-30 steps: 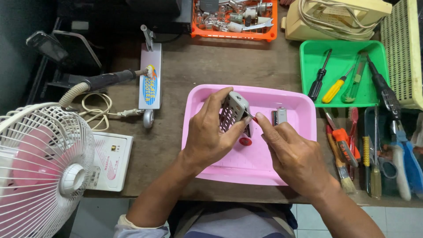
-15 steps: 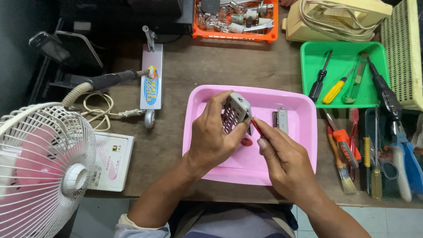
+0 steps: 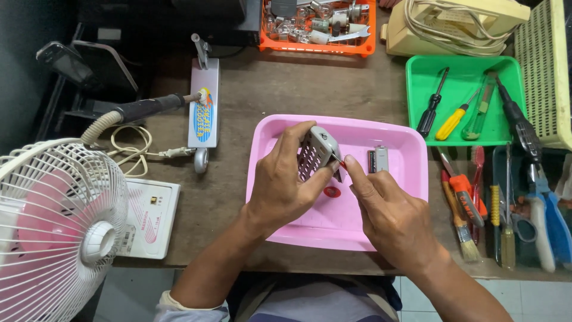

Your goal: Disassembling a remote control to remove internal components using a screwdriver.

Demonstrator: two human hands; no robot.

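Head view: the shallow pink plastic tray [image 3: 411, 179] sits on the brown wooden workbench [image 3: 250, 89] and serves as the landmark. Above the tray's middle, the left hand [image 3: 280, 185] is clamped around a small grey plastic device with a perforated grille face [image 3: 314, 152], fingers over its top and thumb under it, holding it tilted. Just right of it, the right hand [image 3: 393, 217] has thumb and forefinger pinched together on a thin red-tipped wire or tool [image 3: 339, 160] at the device's lower edge; what exactly it grips is too small to tell. Inside the tray, right of the hands, lies a small silver and black rectangular part [image 3: 377, 160]; a small red round piece [image 3: 332, 192] lies on the tray floor below the device.

Right of the tray stands a green plastic tray [image 3: 512, 134] holding screwdrivers. Behind the pink tray is an orange basket of metal parts [image 3: 316, 45]. Well left of the tray stands a white wire-guarded fan with pink blades [image 3: 53, 226].
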